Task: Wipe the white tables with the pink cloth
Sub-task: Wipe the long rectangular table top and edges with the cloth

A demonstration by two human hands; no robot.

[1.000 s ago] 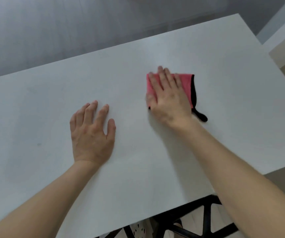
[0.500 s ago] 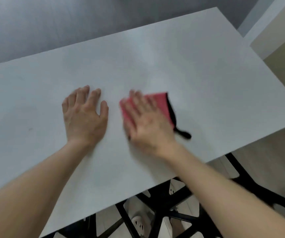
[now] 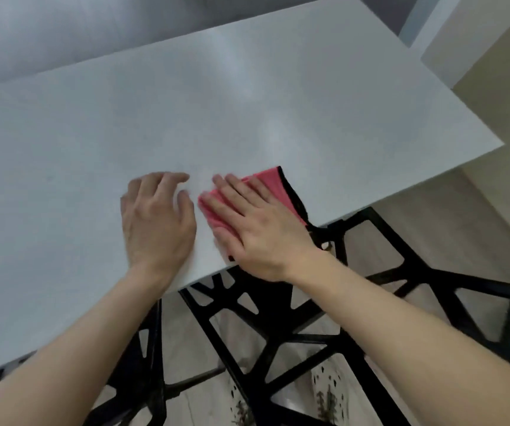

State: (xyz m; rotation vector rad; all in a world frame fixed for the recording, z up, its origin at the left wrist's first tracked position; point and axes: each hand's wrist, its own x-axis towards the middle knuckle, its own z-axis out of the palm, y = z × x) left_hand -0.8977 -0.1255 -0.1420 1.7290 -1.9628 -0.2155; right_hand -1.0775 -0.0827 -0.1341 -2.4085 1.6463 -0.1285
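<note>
The right hand lies flat on the pink cloth, fingers straight and only slightly fanned, pressing it down on the white surface. A second ago the cloth sat well out toward the middle of the surface. Now it has been drawn back to the near edge, and the heel of the right hand already overhangs that edge. The cloth's black trim trails on its right side, with the tail reaching the edge.

The left hand has come back with it and rests palm down just left of the cloth, close to it but apart. Its fingers were spread flat before. Now they are loosely bent and hold nothing, and the blur makes it hard to tell how firmly the hand bears down.

The view has also tipped downward, so the black frame under the surface and the pale floor fill the near part.

This looks like the end of one pulling stroke from far to near. That strip is probably wiped, while the broad areas to the left and far right likely remain. The next stroke probably calls for carrying the cloth back out and to one side, since pulling any further would take it off the edge.
</note>
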